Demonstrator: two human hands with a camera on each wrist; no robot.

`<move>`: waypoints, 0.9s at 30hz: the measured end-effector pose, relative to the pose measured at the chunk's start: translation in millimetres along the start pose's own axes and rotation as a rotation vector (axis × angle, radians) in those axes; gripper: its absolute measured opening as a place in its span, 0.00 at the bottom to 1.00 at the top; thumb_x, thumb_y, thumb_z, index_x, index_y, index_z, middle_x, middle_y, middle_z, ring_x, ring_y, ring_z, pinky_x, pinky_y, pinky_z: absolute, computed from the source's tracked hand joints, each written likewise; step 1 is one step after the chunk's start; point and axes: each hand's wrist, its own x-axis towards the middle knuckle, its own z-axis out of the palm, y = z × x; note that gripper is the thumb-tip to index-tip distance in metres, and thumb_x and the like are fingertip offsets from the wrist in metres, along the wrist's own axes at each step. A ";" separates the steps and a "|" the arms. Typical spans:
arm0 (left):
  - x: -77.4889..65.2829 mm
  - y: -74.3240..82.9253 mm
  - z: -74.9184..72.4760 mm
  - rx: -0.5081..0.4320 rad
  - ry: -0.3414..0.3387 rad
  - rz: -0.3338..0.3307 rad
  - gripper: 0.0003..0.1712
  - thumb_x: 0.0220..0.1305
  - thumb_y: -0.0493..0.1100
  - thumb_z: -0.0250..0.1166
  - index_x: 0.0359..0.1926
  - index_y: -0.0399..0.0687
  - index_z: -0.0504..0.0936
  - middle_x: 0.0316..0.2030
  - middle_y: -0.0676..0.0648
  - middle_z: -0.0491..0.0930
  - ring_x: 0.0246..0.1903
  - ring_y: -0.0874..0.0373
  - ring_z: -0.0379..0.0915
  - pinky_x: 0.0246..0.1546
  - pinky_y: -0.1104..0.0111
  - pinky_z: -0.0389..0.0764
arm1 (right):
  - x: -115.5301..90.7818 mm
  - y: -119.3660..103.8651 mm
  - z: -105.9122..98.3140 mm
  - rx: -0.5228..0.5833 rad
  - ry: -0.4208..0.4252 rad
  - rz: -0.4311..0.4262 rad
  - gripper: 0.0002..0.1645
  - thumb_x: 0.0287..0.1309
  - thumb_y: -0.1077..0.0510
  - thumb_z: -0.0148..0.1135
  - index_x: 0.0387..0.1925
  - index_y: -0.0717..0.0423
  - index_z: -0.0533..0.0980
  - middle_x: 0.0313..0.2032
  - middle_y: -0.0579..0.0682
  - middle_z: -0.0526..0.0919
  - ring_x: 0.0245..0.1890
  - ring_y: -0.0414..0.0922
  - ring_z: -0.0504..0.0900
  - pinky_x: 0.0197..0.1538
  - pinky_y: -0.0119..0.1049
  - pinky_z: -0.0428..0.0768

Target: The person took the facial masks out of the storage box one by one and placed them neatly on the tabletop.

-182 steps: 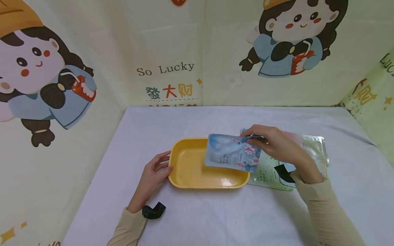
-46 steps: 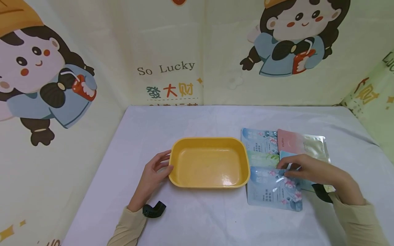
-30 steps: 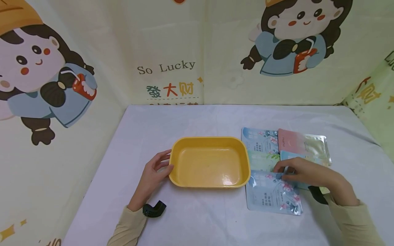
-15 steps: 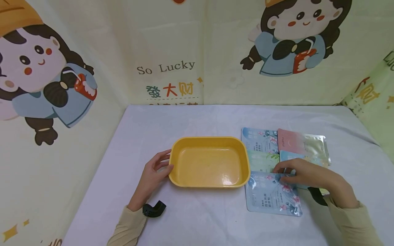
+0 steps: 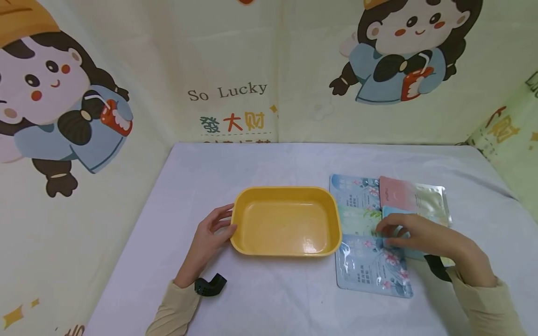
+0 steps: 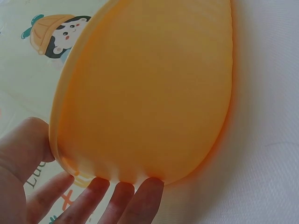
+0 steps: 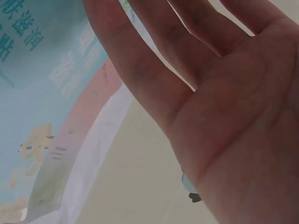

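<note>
My left hand (image 5: 208,243) touches the left end of the yellow tray (image 5: 286,252). In the left wrist view, the thumb lies by the tray's rim (image 6: 56,100) and nearly straight fingertips rest on its outer wall. A blue floral face mask packet (image 5: 365,268) lies flat on the table right of the tray. Over its upper right part is my right hand (image 5: 424,233), fingers loosely bent and nothing visibly gripped. Beneath and beside that hand lie another blue packet (image 5: 399,210) and a green packet (image 5: 357,220), both partly covered. The right fingertips are cut off in the right wrist view.
A second blue floral packet (image 5: 353,189) and a pink-and-silver packet (image 5: 416,196) lie behind, close together. White cloth (image 5: 269,298) covers the table. Printed curtains (image 5: 294,70) stand at the back and sides.
Earlier, my right hand held the blue floral packet above the tray. That packet came down at the front right and slid slightly forward. The hand has since shifted slightly back and right; the left stays put.
</note>
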 end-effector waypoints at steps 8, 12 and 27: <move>1.8 -0.5 0.3 0.011 0.002 0.022 0.30 0.64 0.42 0.69 0.66 0.56 0.73 0.59 0.45 0.75 0.56 0.47 0.76 0.47 0.71 0.83 | 0.8 -1.3 0.6 -0.078 0.077 -0.041 0.12 0.60 0.57 0.69 0.45 0.50 0.79 0.41 0.38 0.82 0.39 0.30 0.78 0.42 0.30 0.82; 1.9 -2.5 0.6 0.017 0.005 0.011 0.30 0.64 0.43 0.69 0.66 0.55 0.73 0.60 0.44 0.75 0.57 0.47 0.75 0.48 0.72 0.82 | 1.0 -3.8 1.4 -0.101 0.092 -0.044 0.12 0.60 0.58 0.69 0.45 0.50 0.79 0.41 0.38 0.82 0.39 0.30 0.77 0.41 0.30 0.82; -0.1 -2.4 -0.4 0.010 0.005 -0.009 0.30 0.64 0.45 0.70 0.66 0.56 0.73 0.60 0.45 0.74 0.57 0.48 0.76 0.48 0.71 0.83 | 1.4 -23.8 -6.3 -0.205 0.184 0.060 0.15 0.58 0.59 0.70 0.47 0.51 0.80 0.44 0.43 0.83 0.39 0.35 0.77 0.42 0.33 0.84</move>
